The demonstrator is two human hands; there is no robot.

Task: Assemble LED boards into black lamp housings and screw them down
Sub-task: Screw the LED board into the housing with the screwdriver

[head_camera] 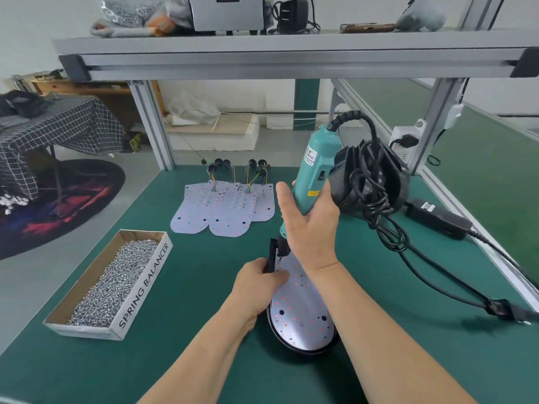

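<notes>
A black lamp housing (287, 342) lies on the green mat in front of me with an LED board (300, 313) seated in it. My right hand (312, 225) grips a teal electric screwdriver (316, 167), held upright, its bit down on the far end of the board. My left hand (259, 279) holds the housing's far left edge, fingers curled over the board's rim. Three loose LED boards (221, 208) with wired connectors lie further back on the mat.
A cardboard box of screws (116, 284) marked SPRING BALANCER sits at the left. More black housings (376, 182) stand stacked at the right under the screwdriver's looped cable. A black power adapter (437, 218) lies by the right rail. An aluminium shelf (291, 53) spans overhead.
</notes>
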